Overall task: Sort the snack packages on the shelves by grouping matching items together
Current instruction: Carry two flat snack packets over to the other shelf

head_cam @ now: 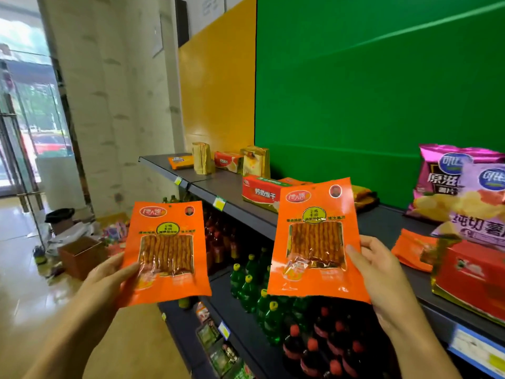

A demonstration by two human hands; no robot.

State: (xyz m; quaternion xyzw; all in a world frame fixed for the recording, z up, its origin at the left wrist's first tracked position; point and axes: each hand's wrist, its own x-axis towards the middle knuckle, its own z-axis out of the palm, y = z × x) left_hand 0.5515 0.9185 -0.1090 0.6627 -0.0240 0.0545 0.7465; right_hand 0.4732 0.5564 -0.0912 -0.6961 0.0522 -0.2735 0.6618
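Note:
My left hand (109,280) grips an orange snack packet (166,250) by its lower left edge, held up in front of the shelf end. My right hand (379,272) grips a matching orange snack packet (314,239) by its right edge, over the top shelf's front. Both packets show a clear window with reddish strips. A third orange packet (412,248) lies flat on the dark shelf (382,222) to the right. Purple chip bags (448,181) stand at the right. Red biscuit boxes (259,194) lie behind the right packet.
Further along the shelf sit an orange box (180,161), yellow packs (202,157) and another red box (228,161). A red and gold box (472,277) lies at the near right. Green and dark bottles (254,283) fill the lower shelves. A cardboard box (82,255) and clutter are on the floor.

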